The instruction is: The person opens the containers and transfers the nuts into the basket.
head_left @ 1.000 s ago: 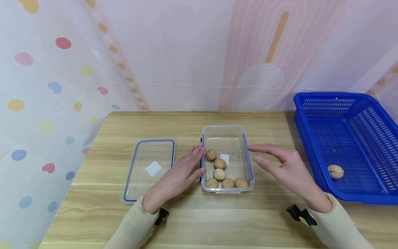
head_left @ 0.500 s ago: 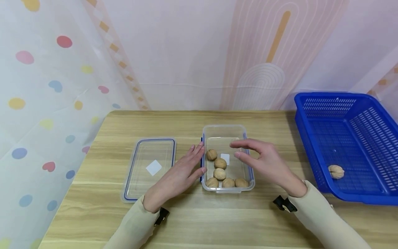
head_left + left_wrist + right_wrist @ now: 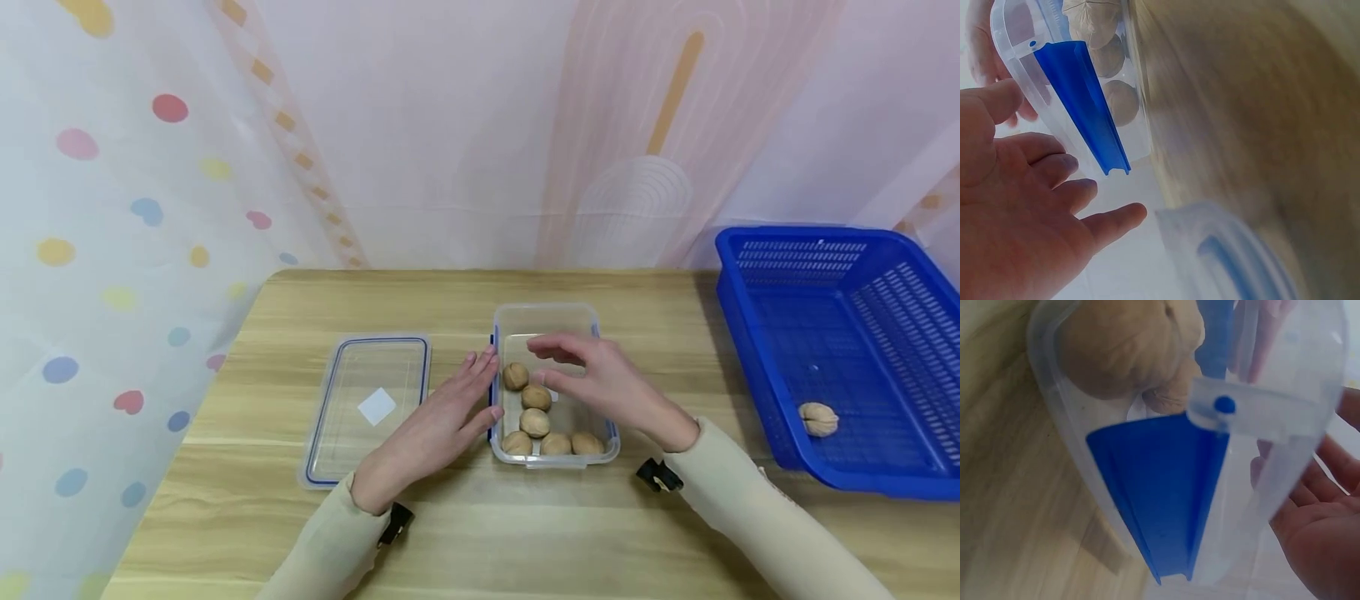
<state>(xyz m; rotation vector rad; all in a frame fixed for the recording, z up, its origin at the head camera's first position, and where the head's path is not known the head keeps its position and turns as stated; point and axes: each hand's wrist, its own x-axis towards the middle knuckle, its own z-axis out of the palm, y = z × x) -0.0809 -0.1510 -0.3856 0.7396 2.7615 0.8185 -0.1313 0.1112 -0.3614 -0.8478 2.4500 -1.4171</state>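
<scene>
A clear plastic food container (image 3: 555, 463) with blue side clips stands on the table. Several walnuts (image 3: 535, 422) lie in its left column and along its front. My left hand (image 3: 438, 429) lies with spread, extended fingers against the container's left side; the left wrist view shows the fingers beside the blue clip (image 3: 1085, 106). Over the container hovers my right hand (image 3: 600, 379), thumb and fingers apart and slightly bent, holding nothing. Its thumb is close to the upper walnuts; I cannot tell whether it touches one. In the right wrist view, the right hand (image 3: 1329, 519) is partly behind the clear wall.
Left of the container lies its flat clear lid (image 3: 341, 450) with a blue seal and a white square sticker (image 3: 377, 406). On the right stands a blue plastic basket (image 3: 757, 367) holding one walnut (image 3: 819, 419). A patterned cloth (image 3: 465, 125) hangs behind the table.
My right hand has moved left, from beside the container's right wall to above its inside. The left hand keeps its place at the left wall. The walnuts have not visibly moved.
</scene>
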